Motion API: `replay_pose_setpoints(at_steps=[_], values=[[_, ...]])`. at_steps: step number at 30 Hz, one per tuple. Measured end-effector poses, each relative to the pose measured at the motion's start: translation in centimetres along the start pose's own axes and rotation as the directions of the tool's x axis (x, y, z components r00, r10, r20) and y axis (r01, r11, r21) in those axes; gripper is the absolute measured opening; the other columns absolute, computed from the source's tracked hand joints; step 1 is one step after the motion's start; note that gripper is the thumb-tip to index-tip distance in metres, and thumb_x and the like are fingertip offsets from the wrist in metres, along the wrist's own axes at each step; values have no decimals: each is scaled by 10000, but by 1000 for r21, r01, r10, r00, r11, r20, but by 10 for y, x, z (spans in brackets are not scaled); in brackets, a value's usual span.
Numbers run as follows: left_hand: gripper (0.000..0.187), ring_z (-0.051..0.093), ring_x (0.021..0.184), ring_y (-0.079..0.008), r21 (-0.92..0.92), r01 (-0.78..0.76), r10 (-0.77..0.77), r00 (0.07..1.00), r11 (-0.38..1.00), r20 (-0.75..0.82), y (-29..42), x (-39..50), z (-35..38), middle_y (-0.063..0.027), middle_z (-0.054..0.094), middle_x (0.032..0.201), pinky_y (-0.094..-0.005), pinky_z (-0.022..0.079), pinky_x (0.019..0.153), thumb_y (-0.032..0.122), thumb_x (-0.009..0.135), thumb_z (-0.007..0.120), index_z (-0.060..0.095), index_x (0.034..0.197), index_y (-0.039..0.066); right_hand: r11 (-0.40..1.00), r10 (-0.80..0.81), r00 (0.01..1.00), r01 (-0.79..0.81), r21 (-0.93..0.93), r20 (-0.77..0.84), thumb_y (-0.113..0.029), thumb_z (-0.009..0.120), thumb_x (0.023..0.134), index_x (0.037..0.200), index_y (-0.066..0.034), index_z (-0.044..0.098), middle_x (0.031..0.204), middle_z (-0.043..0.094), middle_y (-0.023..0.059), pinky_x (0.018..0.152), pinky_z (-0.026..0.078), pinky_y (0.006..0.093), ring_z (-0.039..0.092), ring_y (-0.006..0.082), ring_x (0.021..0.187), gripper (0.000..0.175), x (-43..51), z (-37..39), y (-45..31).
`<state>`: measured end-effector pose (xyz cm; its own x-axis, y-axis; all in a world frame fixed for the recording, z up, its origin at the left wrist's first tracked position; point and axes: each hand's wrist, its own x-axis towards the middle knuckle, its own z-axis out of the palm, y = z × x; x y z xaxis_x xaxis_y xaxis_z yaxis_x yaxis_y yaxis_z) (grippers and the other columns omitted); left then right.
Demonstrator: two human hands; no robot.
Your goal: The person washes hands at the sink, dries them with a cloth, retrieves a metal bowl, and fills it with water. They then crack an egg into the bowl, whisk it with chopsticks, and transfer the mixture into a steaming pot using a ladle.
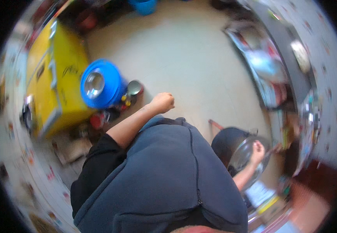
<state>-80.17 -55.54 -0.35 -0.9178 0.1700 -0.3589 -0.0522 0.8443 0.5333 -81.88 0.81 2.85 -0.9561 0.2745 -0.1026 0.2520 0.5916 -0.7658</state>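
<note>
My left hand [163, 102] hangs over the floor in front of my body. Its fingers are curled in and nothing shows in them. The nearest thing to it is a jar or can with a grey lid [134, 87], standing beside a blue drum [113, 83]. A shiny metal bowl [94, 84] rests on top of the drum. On the other side of me, my right hand [257, 153] is above a round shiny pan or lid [241, 154]; blur hides whether they touch. Partly behind that lies a dark round container [228, 139].
A tall yellow cabinet [71, 61] stands on the left, close to the blue drum. On the right, a low rack or tray [261, 70] holds bags and packets beside a grey ledge [285, 58]. A blue bucket [145, 7] is at the far end of the pale floor [171, 52].
</note>
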Motion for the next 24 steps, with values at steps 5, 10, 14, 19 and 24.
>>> replay_pose_setpoints(at_steps=[5,10,14,19,24], values=[[256,636,1020,-338,-194,306,-315,949,932,-17,-37,-83,21,-163,675,1076,-430,509,880,299,848,688,722,920,56,936,-273,702,352,14,658,-110,624,938,1030,5,661,904,690,54,830,507,291,648,152,900,152,8,213,-120],[207,660,924,-347,-328,601,-647,761,729,-44,-66,-180,33,-172,694,941,-442,521,809,234,798,710,721,897,53,869,-351,301,456,189,887,-104,630,915,1097,-10,654,963,669,99,797,515,300,638,161,847,206,-27,317,-219],[180,663,909,-345,-444,676,-795,586,588,-159,-76,-251,59,-171,694,931,-438,522,801,217,822,697,726,860,43,718,-221,36,682,138,975,-137,673,875,1186,-60,654,1096,683,152,848,533,361,675,234,974,321,-45,377,-246],[278,631,1024,-337,-621,675,-916,262,399,-304,-78,-298,68,-140,665,1080,-426,506,853,260,848,687,697,1046,65,613,-182,-179,748,254,967,-159,684,857,1180,-67,662,1107,681,148,828,534,379,677,249,964,337,-81,443,-280],[171,647,905,-338,-760,574,-946,91,306,-312,-121,-341,55,-144,674,979,-448,509,799,229,823,694,669,842,61,760,-157,-159,611,223,975,-145,631,916,1044,-11,697,751,675,79,602,525,286,630,132,647,197,-135,484,-327]])
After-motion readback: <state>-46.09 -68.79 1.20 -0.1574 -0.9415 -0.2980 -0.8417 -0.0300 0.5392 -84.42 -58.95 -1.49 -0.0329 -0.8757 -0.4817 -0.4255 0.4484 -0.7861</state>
